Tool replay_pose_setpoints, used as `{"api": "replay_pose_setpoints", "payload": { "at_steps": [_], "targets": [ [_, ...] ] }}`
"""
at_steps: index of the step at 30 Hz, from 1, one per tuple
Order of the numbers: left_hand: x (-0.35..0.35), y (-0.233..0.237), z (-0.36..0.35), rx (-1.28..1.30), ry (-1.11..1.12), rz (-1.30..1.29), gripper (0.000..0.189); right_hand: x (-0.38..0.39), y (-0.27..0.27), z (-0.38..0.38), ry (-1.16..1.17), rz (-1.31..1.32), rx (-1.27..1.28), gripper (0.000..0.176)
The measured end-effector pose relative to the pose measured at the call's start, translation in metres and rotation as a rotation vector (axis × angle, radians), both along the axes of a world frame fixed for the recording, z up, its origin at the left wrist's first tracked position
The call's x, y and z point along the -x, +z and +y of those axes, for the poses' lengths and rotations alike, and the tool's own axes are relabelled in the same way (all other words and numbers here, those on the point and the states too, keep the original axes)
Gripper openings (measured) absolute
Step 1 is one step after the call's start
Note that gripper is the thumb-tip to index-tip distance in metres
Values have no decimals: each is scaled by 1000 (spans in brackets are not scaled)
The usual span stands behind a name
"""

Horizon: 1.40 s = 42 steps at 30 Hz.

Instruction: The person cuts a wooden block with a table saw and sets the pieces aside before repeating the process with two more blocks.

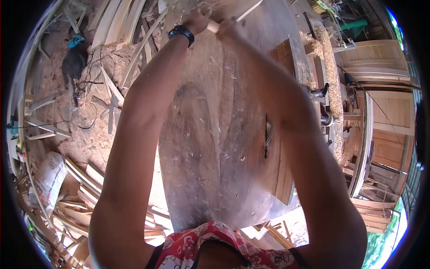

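Both arms reach straight out over a worn wooden workbench [197, 134]. My left hand [195, 21], with a black watch [181, 35] on its wrist, is at the bench's far end, its fingers closed around a pale piece of wood [213, 26]. Close beside it on the right, my right hand [229, 29] is closed on the same piece, which shows in the gap between the two. Past the right hand a thin pale strip [249, 10] points up and to the right. The fingers themselves are small and blurred at this distance.
A dark board [283, 179] lies along the bench's right edge, near a machine with metal knobs [329, 119] and heaped shavings [331, 67]. Left on the floor are long planks [118, 22], offcuts, cables and a white sack [50, 179]. Panelled wooden doors [380, 112] stand at right.
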<state>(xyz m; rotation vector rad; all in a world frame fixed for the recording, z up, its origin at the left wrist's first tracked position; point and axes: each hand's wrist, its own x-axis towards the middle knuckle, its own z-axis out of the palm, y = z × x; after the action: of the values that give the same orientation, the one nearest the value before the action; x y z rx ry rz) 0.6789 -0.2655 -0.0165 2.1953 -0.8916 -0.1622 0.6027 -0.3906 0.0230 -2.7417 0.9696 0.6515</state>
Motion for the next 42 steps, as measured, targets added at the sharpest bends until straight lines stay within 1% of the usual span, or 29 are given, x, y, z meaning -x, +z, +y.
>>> {"api": "replay_pose_setpoints", "payload": {
  "at_steps": [2, 3, 5, 6, 8, 9, 10, 12, 13, 15, 17, 19, 21, 22, 24, 26, 28, 30, 31, 32, 33, 34, 35, 36, 37, 38, 39, 40, 42],
  "targets": [
    [-36, -23, -5, -69, 167, -196, 90, 46, -7, 75, 152, -598, 286, 50],
    [-45, -19, 5, -151, 128, -107, 103, 50, -7, 82, 144, -606, 285, 50],
    [-48, -10, 33, -143, 99, -118, 105, 44, 4, 91, 103, -608, 105, 49],
    [-46, -6, 43, -135, 62, -109, 107, 44, 9, 92, 100, -623, 113, 49],
    [-50, -4, 47, -144, 37, -76, 109, 50, 14, 88, 81, -575, -11, 51],
    [-51, -5, 45, -164, 16, -26, 112, 51, 11, 91, 37, -616, 65, 59],
    [-50, -2, 41, -157, 9, -26, 112, 50, 7, 91, 32, -615, 74, 59],
    [-51, 3, 33, -112, 89, 120, 119, 45, -3, 87, -85, -679, 2, 61],
    [-50, 7, 31, -106, 84, 120, 119, 47, -6, 86, -74, -727, -49, 59],
    [-45, 12, 24, -12, 121, 219, 121, 46, -12, 86, -49, -783, -23, 59],
    [-48, -6, 15, 31, 113, 189, 118, 51, -12, 88, 8, -855, -8, 56],
    [-45, -17, 14, 56, 108, 157, 115, 61, -4, 95, 49, -800, 5, 57],
    [-35, -11, 28, 171, 97, 286, 105, 75, 5, 108, 91, -762, 11, 58],
    [-28, -18, 37, 163, 98, 282, 105, 86, 10, 117, 87, -795, -45, 60],
    [-13, -33, 60, 323, 70, 389, 100, 105, 12, 141, 75, -838, -120, 62],
    [46, -3, 107, 204, 234, 292, 100, 135, 2, 174, 79, -843, -116, 62],
    [102, 21, 160, 125, 257, 292, 102, 185, 14, 218, 125, -804, -102, 66],
    [146, -13, 212, 282, 253, 303, 106, 242, 24, 263, 220, -719, -90, 68],
    [172, -15, 246, 250, 244, 271, 100, 270, 23, 284, 284, -669, -66, 67],
    [203, -12, 278, 213, 237, 242, 94, 301, 31, 302, 265, -698, -176, 69],
    [240, 17, 311, 132, 233, 376, 84, 338, 39, 322, 240, -713, -299, 71],
    [273, 49, 338, 59, 234, 509, 75, 371, 43, 341, 256, -701, -323, 71],
    [302, 55, 365, -32, 280, 549, 62, 404, 44, 360, 337, -722, -351, 70],
    [326, 49, 391, -43, 314, 562, 62, 434, 45, 375, 418, -744, -382, 68],
    [350, 33, 423, 113, 247, 672, 61, 464, 48, 386, 429, -732, -417, 68],
    [372, 19, 454, 272, 176, 769, 61, 493, 50, 393, 431, -718, -539, 68],
    [383, 13, 478, 363, 189, 950, 73, 515, 49, 398, 434, -711, -652, 68],
    [391, 42, 488, 235, 220, 1070, 84, 533, 36, 401, 438, -718, -671, 68],
    [407, 31, 496, 436, 256, 1237, 83, 560, 9, 404, 201, -899, -528, 66]
  ]
}}
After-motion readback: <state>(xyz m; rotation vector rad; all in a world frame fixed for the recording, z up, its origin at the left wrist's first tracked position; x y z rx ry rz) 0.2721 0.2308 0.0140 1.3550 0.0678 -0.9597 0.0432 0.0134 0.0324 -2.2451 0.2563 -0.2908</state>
